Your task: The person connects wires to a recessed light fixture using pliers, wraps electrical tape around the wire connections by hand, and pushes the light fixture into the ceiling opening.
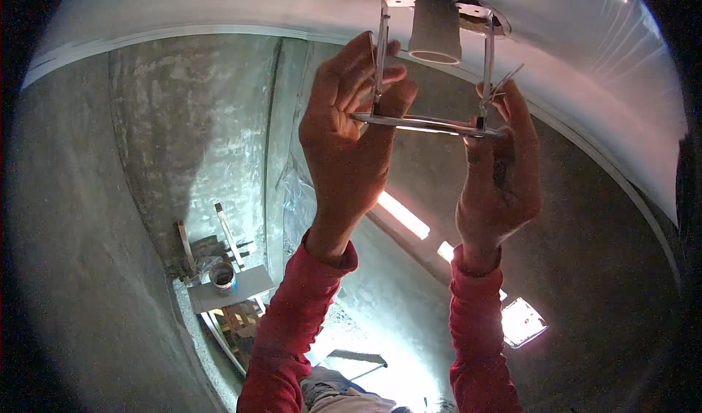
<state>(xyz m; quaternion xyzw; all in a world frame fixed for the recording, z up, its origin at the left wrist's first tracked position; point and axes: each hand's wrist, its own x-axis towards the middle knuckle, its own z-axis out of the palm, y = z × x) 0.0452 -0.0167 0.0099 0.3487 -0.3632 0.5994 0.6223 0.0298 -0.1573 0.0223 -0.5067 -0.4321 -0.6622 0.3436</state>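
Observation:
Overhead, a light fixture frame sits just under a rough-edged hole (497,27) in the white ceiling. Two thin metal uprights join its flat ring (431,125) to a crossbar at the hole. A pale lamp socket (436,34) hangs from that crossbar, its open end facing down. My left hand (344,139) is closed on the ring's left side, with fingers around the left upright. The ring's right side is pinched by my right hand (504,171). Next to the right fingertips, a thin wire spring (504,81) sticks out by the right upright.
White ceiling (585,69) meets bare grey walls (190,106) along a pale trim. Far below at left, a bucket (222,275) stands on a board (252,281) laid over a wooden frame. A bright light patch (523,322) falls at lower right.

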